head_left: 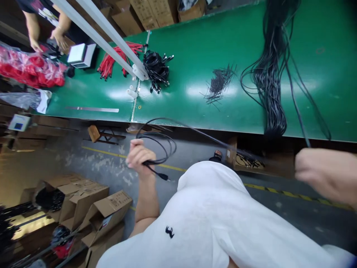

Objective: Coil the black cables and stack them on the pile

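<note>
Across the far side, the green workbench (195, 44) bears a long hank of black cables (272, 78) at right, bundled black cables (156, 69) at left, and a pile of short black ties (219, 83) between. On the near side, a black cable (158, 162) is judged to be in the middle of being looped; any further loop would call for slack to be guided round evenly. Its free span runs roughly left to right, sloping nearer at right. The loops are grasped in the curled fingers of the left hand (141, 156); whether anything is gripped by the blurred right hand (325, 173) cannot be told. The plug (162, 176) points right and slightly nearer.
</note>
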Motion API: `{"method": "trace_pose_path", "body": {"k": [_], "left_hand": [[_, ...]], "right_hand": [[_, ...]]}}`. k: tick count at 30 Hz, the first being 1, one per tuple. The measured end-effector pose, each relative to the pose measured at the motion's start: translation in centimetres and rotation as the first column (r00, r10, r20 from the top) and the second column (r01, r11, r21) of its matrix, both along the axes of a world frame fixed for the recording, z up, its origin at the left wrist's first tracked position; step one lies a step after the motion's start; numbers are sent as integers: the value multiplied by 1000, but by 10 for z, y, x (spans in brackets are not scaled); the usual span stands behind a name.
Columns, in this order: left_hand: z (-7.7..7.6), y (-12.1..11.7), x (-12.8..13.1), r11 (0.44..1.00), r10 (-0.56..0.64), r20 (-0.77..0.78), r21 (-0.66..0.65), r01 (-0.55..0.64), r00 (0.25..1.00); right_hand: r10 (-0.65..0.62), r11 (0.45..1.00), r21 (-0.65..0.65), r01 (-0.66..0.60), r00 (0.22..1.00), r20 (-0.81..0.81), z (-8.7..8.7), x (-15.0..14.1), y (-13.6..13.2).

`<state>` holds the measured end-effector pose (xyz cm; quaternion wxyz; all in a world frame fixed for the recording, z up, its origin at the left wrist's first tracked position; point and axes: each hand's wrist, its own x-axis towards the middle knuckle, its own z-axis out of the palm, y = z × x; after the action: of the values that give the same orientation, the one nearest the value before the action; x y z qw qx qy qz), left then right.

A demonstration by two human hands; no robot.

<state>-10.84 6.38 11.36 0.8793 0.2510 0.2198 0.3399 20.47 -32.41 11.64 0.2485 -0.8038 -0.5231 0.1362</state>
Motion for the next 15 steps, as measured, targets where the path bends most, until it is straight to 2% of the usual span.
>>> {"method": "trace_pose_path", "body": {"k": [2, 3, 4, 6, 8, 10, 12, 14, 15], "left_hand": [[5, 17, -8, 998, 50, 52, 22, -51, 997], [5, 23, -10, 997, 68, 78, 36, -71, 995], [4, 28, -11, 994, 95, 103, 50, -100, 990], [-1, 34, -9, 983, 163, 122, 68, -172, 979], [-10, 36, -3, 980, 191, 50, 55, -193, 980], [-19, 32, 6, 992, 125, -100, 22, -124, 987], [-28, 21, 19, 998, -58, -297, -24, 53, 953], [-38, 2, 34, 958, -277, -452, -58, 282, 848], [-42, -10, 42, 912, -385, -491, -70, 405, 782]], "right_hand": [[-241, 970, -38, 240, 970, -21, -21, 25, -19], [-301, 952, -71, 299, 953, -23, -35, 44, -25], [-304, 946, -124, 298, 952, -29, -51, 61, -29], [-181, 961, -221, 169, 983, -33, -77, 81, -27], [-23, 963, -269, 22, 1000, 1, -91, 71, -12], [127, 958, -262, -120, 992, 11, -87, 33, 11], [309, 929, -186, -321, 947, -90, -67, -15, 39], [460, 881, -8, -474, 859, -224, -38, -52, 71], [497, 865, 80, -495, 826, -267, -25, -63, 87]]}}
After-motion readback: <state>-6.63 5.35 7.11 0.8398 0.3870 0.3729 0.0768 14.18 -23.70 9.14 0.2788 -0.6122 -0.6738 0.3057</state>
